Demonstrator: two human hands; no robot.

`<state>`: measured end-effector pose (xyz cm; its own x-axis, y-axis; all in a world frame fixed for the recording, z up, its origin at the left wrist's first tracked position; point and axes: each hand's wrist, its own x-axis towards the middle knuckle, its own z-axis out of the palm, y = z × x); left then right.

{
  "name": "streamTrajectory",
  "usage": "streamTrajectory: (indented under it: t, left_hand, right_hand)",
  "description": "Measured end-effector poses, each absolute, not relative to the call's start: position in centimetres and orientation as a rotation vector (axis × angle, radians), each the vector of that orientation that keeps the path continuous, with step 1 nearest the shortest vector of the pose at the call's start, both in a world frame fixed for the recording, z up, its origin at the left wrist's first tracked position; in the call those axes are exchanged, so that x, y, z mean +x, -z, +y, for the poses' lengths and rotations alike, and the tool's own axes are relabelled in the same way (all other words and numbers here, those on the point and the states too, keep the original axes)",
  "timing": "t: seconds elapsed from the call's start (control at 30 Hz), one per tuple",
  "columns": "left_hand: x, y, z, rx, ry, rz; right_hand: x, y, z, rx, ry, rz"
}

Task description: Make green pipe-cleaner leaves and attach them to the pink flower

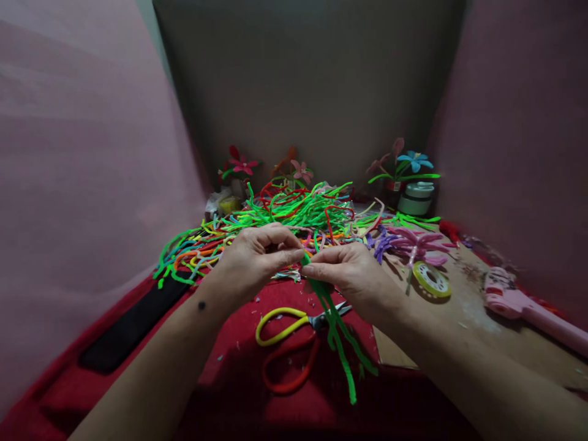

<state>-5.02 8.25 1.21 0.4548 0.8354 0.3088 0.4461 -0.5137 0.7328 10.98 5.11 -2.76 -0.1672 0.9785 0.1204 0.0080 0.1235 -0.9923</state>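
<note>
Both hands at centre, grips nearly fully closed. Left hand: thumb and forefinger pinched together at the top end of a bundle of green fuzzy stems. Right hand: thumb pressed on the same bundle just below, other fingers curled behind (exact count of stems not readable; they overlap). Loose ends hang down and splay below the right hand, in front of the scissors, which lie with one yellow and one red handle on red cloth.

Beyond the hands: heap of mixed stems, mostly green. Left of it, nearer the viewer: black flat object. Right side, on cardboard: pink looped piece, yellow-rimmed tape roll, pink tool. At the back right: blue flower above a pale lidded container
</note>
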Motion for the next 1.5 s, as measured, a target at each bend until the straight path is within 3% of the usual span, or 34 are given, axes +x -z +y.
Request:
streamTrajectory:
  t: [0.27,0.77,0.9,1.1,1.5]
  left_hand:
    - [-4.6,-0.4,8.9,1.616,-0.724,0.896]
    - [-3.6,1.0,8.2,2.007,-1.059,1.071]
    - [-3.5,1.6,8.8,1.802,-1.111,1.029]
    - [-3.8,2.0,9.9,1.412,-0.844,0.764]
    - [-3.0,2.4,9.6,1.466,-1.145,1.022]
  right_hand:
    - [11.4,2.6,5.2,-1.034,-1.182,-1.412]
    - [10.8,3.8,5.7,-0.995,-1.488,-1.252]
    - [10.8,3.8,5.7,-1.007,-1.513,-1.191]
    - [11.1,3.6,5.9,-0.942,-1.608,-1.147]
    - [10.2,4.2,5.7,-1.043,-1.692,-1.096]
